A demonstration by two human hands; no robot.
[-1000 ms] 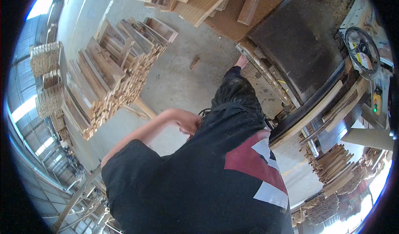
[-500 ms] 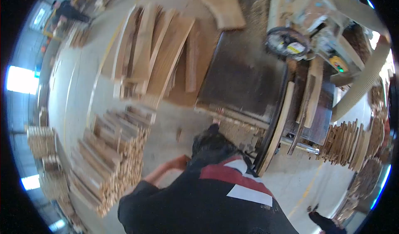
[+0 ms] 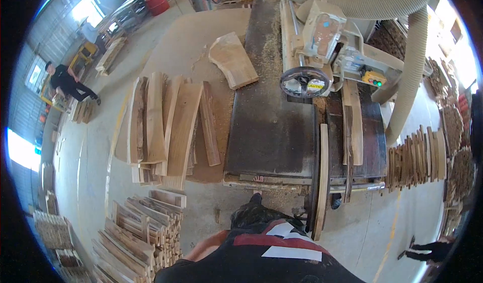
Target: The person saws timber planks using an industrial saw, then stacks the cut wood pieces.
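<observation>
We stood at the near end of the planing machine's dark table (image 3: 271, 132), our black shirt (image 3: 261, 263) filling the bottom of the view and only a bare left forearm (image 3: 206, 250) showing; neither hand was in sight, so we could not tell whether either was clenched or released. The work nearest us was a long curved board (image 3: 322, 177) standing on edge along the table's right side, its lower end hanging past the front lip, with thinner strips (image 3: 352, 132) lying flat just beside it under the handwheel (image 3: 304, 81). To our left a row of rough planks (image 3: 166, 127) lay side by side on a sawdust-strewn platform, and a neat stack of cut pieces (image 3: 141, 232) sat on the floor below them. We judged this a pause between passes. The next move would call for a firm two-handed hold on a board and a straight line-up with the machine. A person (image 3: 68, 84) bent over at far left; a dust hose (image 3: 410, 67) curved off the machine.
</observation>
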